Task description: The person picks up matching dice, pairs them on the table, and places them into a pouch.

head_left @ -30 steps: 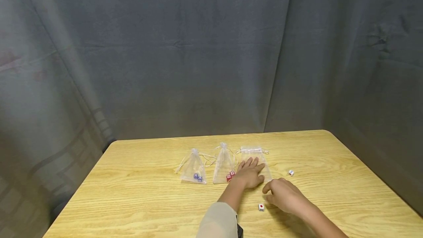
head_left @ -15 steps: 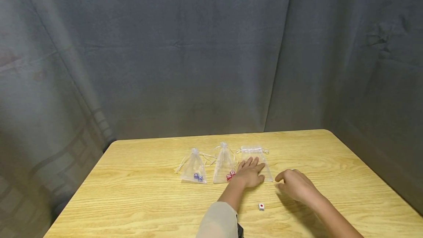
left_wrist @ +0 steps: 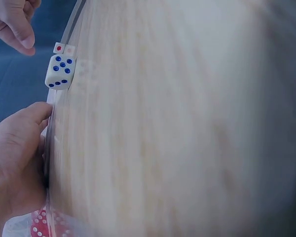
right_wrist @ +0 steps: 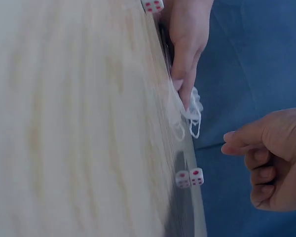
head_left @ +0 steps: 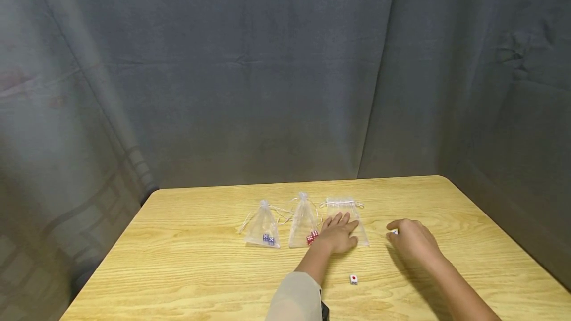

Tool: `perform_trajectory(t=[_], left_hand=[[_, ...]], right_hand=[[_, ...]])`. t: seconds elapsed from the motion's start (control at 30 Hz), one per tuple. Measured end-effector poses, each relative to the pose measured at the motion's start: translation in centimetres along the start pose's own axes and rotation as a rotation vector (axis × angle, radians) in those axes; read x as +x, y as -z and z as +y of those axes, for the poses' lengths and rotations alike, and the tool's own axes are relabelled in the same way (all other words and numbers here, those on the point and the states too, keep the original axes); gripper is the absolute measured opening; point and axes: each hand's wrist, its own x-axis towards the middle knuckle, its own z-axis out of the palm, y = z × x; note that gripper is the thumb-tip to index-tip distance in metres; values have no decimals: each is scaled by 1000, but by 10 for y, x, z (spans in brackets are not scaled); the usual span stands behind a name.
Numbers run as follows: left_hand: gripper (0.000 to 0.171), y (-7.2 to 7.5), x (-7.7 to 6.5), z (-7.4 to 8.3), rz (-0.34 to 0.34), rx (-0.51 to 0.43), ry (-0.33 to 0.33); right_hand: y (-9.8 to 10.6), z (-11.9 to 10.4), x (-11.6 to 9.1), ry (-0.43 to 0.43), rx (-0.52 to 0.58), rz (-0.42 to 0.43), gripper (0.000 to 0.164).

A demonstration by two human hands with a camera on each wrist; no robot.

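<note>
My left hand (head_left: 337, 236) lies flat with fingers spread on the lower part of a sheer white drawstring pouch (head_left: 362, 229). My right hand (head_left: 415, 239) is over the table to the right, thumb and forefinger extended, other fingers curled. A white die (head_left: 395, 232) shows between its thumb and forefinger in the head view. In the right wrist view that die (right_wrist: 196, 176) sits on the table, apart from the right hand (right_wrist: 278, 158). Another white die (head_left: 354, 279), with a red dot on top, lies nearer the front; its blue-dotted side faces the left wrist camera.
Left of my left hand stand two more sheer pouches: one pouch (head_left: 262, 222) with blue dice (head_left: 268, 239), one pouch (head_left: 301, 222) with red dice (head_left: 312, 237). All lie on a wooden table (head_left: 192, 261). A grey curtain (head_left: 267, 88) hangs behind.
My right hand has moved rightward and away from me, from near the pouch's lower corner to the far white die. The left hand has stayed on the pouch.
</note>
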Motion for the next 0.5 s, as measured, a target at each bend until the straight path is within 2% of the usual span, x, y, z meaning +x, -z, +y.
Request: perform_trajectory(t=[0.13, 0.5], left_hand=[[50, -1, 0, 0, -1, -3, -2], [49, 0, 0, 0, -6, -25, 2]], right_hand=[[4, 7, 5, -32, 4, -46, 26], [4, 23, 15, -37, 21, -73, 24]])
